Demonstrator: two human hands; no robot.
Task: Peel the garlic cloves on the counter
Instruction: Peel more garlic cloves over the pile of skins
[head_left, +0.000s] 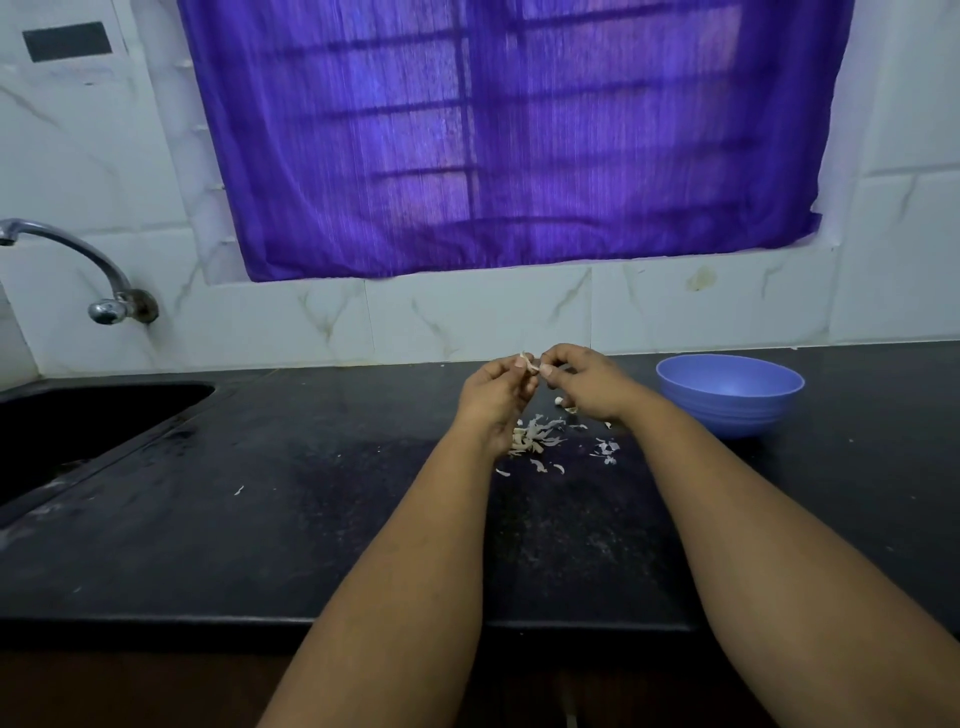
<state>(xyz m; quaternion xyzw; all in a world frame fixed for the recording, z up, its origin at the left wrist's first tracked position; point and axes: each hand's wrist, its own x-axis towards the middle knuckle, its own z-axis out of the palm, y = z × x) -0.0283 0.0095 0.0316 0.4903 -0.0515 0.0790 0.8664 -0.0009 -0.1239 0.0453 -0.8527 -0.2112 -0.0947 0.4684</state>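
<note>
Both hands are raised above the black counter (311, 493), close together. My left hand (496, 397) holds a small pale garlic clove (531, 364) at its fingertips. My right hand (584, 382) pinches the same clove from the right with thumb and forefinger. A pile of papery garlic skins (535, 439) lies on the counter just below my hands. One small clove (559, 401) rests on the counter under my right hand, partly hidden by it.
A blue plastic bowl (730, 395) stands to the right of my hands. A dark sink (78, 421) is set into the counter at left, with a chrome tap (78, 260) on the tiled wall. A purple curtain (509, 135) covers the window behind.
</note>
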